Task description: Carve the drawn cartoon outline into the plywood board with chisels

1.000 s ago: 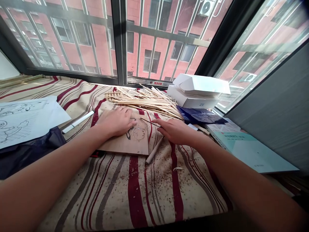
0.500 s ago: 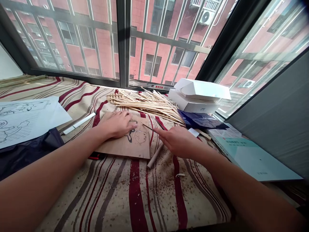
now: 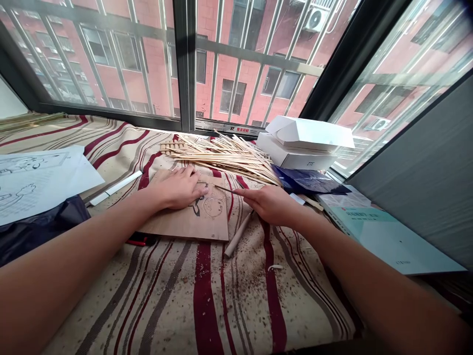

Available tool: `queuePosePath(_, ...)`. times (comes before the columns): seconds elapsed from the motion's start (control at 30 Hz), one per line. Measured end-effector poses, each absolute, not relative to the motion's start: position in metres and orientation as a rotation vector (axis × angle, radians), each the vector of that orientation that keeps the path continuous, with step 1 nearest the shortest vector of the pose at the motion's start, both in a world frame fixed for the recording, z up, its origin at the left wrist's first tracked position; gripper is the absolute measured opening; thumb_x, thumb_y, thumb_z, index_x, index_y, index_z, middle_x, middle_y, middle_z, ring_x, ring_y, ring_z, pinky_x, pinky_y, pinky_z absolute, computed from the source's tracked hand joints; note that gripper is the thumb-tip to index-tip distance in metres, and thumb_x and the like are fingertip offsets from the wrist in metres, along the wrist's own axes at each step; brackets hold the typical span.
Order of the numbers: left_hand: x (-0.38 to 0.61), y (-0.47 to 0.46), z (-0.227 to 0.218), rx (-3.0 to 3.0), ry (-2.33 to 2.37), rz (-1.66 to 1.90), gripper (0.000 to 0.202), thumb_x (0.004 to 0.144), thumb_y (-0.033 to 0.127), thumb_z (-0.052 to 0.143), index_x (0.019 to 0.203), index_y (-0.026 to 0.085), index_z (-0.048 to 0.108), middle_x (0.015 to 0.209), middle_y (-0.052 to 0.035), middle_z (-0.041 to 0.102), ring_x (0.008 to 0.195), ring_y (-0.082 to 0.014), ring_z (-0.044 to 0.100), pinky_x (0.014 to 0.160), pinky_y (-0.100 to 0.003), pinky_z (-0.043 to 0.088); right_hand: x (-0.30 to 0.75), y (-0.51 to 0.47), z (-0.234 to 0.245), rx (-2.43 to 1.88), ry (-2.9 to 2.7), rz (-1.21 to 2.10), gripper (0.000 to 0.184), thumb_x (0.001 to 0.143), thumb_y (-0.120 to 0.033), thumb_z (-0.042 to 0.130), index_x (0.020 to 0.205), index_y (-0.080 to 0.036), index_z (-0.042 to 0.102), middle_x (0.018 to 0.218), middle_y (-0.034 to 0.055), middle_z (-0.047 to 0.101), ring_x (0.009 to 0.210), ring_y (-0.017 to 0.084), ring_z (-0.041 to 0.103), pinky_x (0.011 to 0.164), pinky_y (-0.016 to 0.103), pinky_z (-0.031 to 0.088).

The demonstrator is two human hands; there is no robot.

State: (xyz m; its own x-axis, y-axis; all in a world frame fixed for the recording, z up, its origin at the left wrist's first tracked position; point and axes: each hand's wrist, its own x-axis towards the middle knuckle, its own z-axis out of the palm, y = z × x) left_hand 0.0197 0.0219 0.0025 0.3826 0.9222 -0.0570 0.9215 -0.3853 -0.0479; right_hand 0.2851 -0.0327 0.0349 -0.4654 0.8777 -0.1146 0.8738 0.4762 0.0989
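My left hand (image 3: 177, 187) lies flat on a thin wooden board (image 3: 181, 227), pressing it down with nothing in its fingers. A burnt or inked cartoon drawing (image 3: 213, 204) marks the board just right of that hand. My right hand (image 3: 269, 204) pinches a thin dark pointed tool (image 3: 227, 190), whose tip reaches toward the drawing's upper edge. Just below the right hand, a pale wooden dowel (image 3: 238, 234) lies on the cloth.
A striped cloth (image 3: 207, 296) strewn with wood shavings covers the sill. Behind the board lies a heap of thin wooden sticks (image 3: 221, 158). A white ZTE box (image 3: 295, 158), dark blue plastic (image 3: 310, 181), a pale teal book (image 3: 391, 241) and sketch paper (image 3: 37, 180) surround it.
My right hand has shifted slightly up and back toward the drawing since the last frame. My left hand stays on the board, and the view has tilted a little.
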Motion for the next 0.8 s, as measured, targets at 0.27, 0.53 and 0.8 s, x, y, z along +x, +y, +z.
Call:
queuePosePath(0.27,0.022,0.023,0.003,-2.580,-1.755,0.134,0.069,0.107,0.061,0.029,0.150,0.017,0.058,0.159,-0.0193,0.049,0.145,-0.0390,0.050,0.118,-0.053,0.040,0.267,-0.037,0.029,1.535,2.533,0.173,0.059,0.109,-0.032,0.035,0.164,-0.025,0.051,0.087,0.0146,0.078,0.075,0.026,0.069,0.059,0.033,0.024)
queuePosePath(0.53,0.024,0.019,0.009,-2.598,-1.713,0.190,0.067,0.108,0.060,0.028,0.151,0.018,0.058,0.160,-0.0188,0.048,0.147,-0.0372,0.048,0.119,-0.051,0.040,0.279,-0.023,0.034,1.513,2.543,0.155,0.055,0.111,-0.035,0.035,0.163,-0.036,0.052,0.101,0.0128,0.082,0.087,0.027,0.072,0.067,0.033,0.030)
queuePosePath(0.8,0.025,0.019,0.009,-2.612,-1.715,0.186,0.065,0.108,0.059,0.031,0.151,0.019,0.058,0.158,-0.0179,0.050,0.146,-0.0365,0.050,0.119,-0.049,0.040,0.279,-0.017,0.037,1.443,2.524,0.267,0.053,0.110,-0.035,0.036,0.159,-0.037,0.058,0.094,0.0124,0.081,0.080,0.026,0.071,0.063,0.033,0.025)
